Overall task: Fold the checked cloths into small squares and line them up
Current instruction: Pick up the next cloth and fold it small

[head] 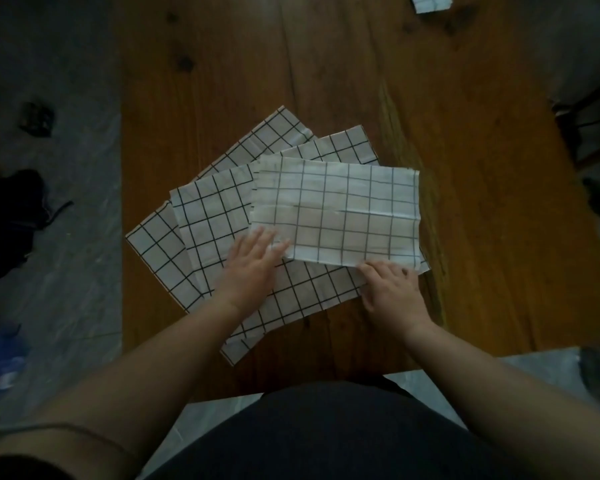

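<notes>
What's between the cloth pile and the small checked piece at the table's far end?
Head view: only bare wooden table between the pile and that checked piece.

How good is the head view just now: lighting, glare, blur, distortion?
Head view: dim overall, with darkened corners; the top checked cloth is the brightest area and its grid lines are legible; a pale glare streak runs along the wooden table just right of the cloths; the floor at the left edge is smeared; wide-angle distortion bows the table's sides.
</notes>
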Demonstrator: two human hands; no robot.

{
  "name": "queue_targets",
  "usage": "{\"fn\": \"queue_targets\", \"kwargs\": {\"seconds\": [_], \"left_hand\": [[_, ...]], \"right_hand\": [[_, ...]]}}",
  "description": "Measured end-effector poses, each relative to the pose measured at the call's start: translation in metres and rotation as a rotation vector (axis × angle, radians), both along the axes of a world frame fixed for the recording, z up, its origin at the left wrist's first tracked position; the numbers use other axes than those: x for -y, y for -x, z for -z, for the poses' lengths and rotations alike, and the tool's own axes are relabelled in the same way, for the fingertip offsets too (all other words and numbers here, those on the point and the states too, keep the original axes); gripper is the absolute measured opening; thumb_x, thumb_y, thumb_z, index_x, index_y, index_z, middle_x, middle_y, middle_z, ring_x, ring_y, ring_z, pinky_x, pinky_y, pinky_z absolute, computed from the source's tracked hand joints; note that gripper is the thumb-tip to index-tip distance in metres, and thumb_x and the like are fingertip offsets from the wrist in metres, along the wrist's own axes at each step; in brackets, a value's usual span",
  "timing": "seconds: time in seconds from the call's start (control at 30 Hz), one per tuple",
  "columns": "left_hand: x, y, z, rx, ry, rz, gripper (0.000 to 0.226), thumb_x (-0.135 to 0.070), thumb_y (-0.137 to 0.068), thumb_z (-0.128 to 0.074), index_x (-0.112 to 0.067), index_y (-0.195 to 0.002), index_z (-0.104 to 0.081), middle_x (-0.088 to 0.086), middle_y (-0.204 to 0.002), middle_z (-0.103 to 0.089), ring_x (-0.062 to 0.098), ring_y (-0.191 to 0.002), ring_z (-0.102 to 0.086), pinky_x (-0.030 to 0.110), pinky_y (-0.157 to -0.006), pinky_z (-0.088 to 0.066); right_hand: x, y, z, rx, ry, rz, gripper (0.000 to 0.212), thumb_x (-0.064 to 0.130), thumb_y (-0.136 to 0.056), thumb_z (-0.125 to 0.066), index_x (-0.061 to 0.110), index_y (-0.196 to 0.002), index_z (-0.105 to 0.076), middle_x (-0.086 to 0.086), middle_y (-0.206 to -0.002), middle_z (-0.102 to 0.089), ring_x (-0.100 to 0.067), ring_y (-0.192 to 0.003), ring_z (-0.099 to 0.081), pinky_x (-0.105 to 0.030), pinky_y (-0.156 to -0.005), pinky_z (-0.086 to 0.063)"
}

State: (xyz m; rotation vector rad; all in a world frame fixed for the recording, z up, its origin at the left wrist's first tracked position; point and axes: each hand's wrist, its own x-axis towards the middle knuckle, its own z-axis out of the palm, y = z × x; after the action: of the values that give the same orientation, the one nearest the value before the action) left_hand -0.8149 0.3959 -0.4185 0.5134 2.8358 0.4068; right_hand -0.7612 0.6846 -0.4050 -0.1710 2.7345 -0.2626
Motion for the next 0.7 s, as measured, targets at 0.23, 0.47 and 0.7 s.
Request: {"fn": "queue_targets", "kwargs": {"seconds": [0.23,0.47,0.7], "left_hand": [[0.006,0.009,-0.005,0.173,-0.326,-0.462,0.057,-0.012,-0.094,-0.066,-0.022,-0.146,-0.045,0.005,-0.143,-0.048,0.023,-0.135,-0.043,0.043,-0.116,-0.038],[0.009,0.004,0.0,0.009,-0.2,-0.319,0.012,-0.012,-0.09,-0.073,-0.017,-0.1,-0.073,0.012,-0.136,-0.052,0.032,-0.124,-0.048,0.047,-0.104,-0.046],[0.016,0.007,-0.008,-0.109,-0.242,-0.234,0.005,-0.018,-0.092,-0.071,-0.016,-0.097,-0.073,0.005,-0.116,-0.068,0.027,-0.116,-0.056,0.046,-0.1,-0.044]], "right_hand": [[0.012,0.026,0.003,-0.078,0.055,0.006,0.034,0.03,-0.096,-0.048,0.027,-0.128,-0.057,0.004,-0.127,-0.058,-0.02,-0.12,-0.049,-0.039,-0.103,-0.038],[0.014,0.037,0.01,-0.058,0.067,-0.049,0.025,0.035,-0.1,-0.044,0.028,-0.12,-0.057,0.004,-0.124,-0.057,-0.021,-0.116,-0.049,-0.039,-0.101,-0.039],[0.021,0.04,0.001,-0.066,0.009,-0.07,0.039,0.047,-0.093,-0.049,0.029,-0.128,-0.05,0.003,-0.131,-0.052,-0.021,-0.122,-0.046,-0.041,-0.104,-0.036]]}}
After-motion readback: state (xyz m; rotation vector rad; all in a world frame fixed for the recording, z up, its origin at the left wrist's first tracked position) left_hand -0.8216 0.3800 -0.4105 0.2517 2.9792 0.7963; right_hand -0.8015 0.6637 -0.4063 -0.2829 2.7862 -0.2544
